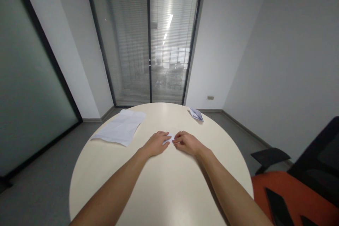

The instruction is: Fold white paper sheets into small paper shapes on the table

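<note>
A small piece of white paper (pixel 171 137) lies on the round table between my two hands, mostly covered by fingers. From the left, my left hand (pixel 156 143) holds it against the tabletop, thumb and fingers on its edge. My right hand (pixel 188 142) pinches its right side with bent fingers. Whether the small paper is folded cannot be made out. Beyond my left hand a large creased white sheet (pixel 120 127) lies near the table's edge. A folded paper piece (pixel 196 114) with a bluish-grey face rests at the far right edge.
The round cream table (pixel 159 190) stands under my arms. To the right is a chair with an orange seat (pixel 299 194) and a black armrest (pixel 270 156). Glass panels with blinds (pixel 169 53) stand behind the table, and a frosted panel (pixel 29 84) is at left.
</note>
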A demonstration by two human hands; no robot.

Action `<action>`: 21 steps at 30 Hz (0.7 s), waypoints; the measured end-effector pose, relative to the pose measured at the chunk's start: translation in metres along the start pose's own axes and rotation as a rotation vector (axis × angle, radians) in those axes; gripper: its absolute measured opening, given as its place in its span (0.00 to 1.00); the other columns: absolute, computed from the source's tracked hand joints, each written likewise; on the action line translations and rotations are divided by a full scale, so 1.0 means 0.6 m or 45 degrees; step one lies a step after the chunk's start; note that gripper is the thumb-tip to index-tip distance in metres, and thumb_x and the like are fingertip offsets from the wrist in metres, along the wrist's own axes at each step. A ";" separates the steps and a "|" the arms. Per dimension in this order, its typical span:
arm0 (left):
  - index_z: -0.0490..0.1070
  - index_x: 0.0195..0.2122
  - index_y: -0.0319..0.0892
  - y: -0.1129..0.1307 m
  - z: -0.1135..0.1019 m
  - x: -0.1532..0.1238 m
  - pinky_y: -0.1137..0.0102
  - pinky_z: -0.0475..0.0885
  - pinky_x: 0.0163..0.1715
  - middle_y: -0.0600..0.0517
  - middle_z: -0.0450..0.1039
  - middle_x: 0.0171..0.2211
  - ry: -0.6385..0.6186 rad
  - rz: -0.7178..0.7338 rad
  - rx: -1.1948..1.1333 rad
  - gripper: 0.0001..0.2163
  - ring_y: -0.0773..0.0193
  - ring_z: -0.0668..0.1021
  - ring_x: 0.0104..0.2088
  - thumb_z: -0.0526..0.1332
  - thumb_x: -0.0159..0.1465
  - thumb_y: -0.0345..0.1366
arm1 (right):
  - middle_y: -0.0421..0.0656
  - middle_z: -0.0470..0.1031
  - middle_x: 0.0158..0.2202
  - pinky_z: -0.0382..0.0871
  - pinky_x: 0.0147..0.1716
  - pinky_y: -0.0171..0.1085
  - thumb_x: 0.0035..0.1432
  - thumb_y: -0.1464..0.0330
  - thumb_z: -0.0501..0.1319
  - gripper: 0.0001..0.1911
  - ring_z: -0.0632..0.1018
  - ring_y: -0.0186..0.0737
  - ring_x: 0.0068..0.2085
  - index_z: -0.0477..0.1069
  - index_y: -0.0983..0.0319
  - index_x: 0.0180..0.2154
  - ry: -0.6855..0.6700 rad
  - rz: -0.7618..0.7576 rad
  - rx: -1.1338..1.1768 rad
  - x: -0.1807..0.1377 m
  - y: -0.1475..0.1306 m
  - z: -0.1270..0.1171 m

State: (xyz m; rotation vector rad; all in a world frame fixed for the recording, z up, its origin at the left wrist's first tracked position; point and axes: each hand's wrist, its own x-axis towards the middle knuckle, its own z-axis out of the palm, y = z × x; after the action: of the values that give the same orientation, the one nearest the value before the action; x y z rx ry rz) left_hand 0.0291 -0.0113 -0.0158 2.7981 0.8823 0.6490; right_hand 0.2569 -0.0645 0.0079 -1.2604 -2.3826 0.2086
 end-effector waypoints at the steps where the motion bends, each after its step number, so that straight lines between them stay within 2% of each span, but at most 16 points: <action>1: 0.74 0.57 0.45 0.000 -0.001 0.000 0.58 0.66 0.60 0.47 0.72 0.60 0.001 0.002 0.002 0.17 0.54 0.72 0.57 0.56 0.69 0.38 | 0.46 0.80 0.43 0.69 0.45 0.36 0.60 0.67 0.62 0.12 0.78 0.42 0.44 0.83 0.57 0.42 0.000 0.033 0.002 -0.002 0.005 -0.001; 6: 0.77 0.52 0.46 -0.002 0.000 0.002 0.60 0.69 0.56 0.49 0.77 0.54 0.041 -0.003 -0.008 0.13 0.55 0.75 0.53 0.58 0.69 0.37 | 0.45 0.80 0.42 0.70 0.42 0.35 0.59 0.66 0.62 0.12 0.78 0.41 0.41 0.83 0.57 0.41 -0.006 0.145 0.003 -0.007 0.024 -0.005; 10: 0.79 0.48 0.47 -0.002 0.000 0.003 0.61 0.70 0.53 0.50 0.79 0.51 0.057 -0.030 -0.010 0.11 0.56 0.77 0.51 0.59 0.68 0.36 | 0.45 0.81 0.42 0.69 0.45 0.36 0.60 0.66 0.62 0.11 0.78 0.43 0.44 0.83 0.57 0.40 0.018 0.156 0.001 -0.004 0.030 -0.002; 16: 0.80 0.44 0.47 0.000 -0.011 -0.001 0.63 0.72 0.51 0.51 0.80 0.47 0.048 -0.126 -0.014 0.09 0.56 0.78 0.48 0.61 0.66 0.38 | 0.45 0.82 0.42 0.70 0.45 0.37 0.59 0.68 0.61 0.11 0.79 0.43 0.42 0.83 0.58 0.38 -0.001 0.162 0.030 -0.003 0.041 -0.004; 21: 0.79 0.45 0.47 0.000 -0.015 -0.003 0.64 0.72 0.49 0.51 0.81 0.46 0.058 -0.153 -0.021 0.09 0.56 0.78 0.48 0.62 0.66 0.38 | 0.45 0.82 0.39 0.69 0.43 0.37 0.58 0.67 0.62 0.10 0.79 0.43 0.41 0.83 0.59 0.37 0.032 0.191 0.011 -0.005 0.039 -0.007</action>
State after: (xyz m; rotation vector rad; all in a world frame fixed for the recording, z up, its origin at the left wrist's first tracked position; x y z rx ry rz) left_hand 0.0241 -0.0124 -0.0085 2.7005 1.0396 0.7007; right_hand 0.2775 -0.0535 0.0029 -1.4302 -2.2646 0.2467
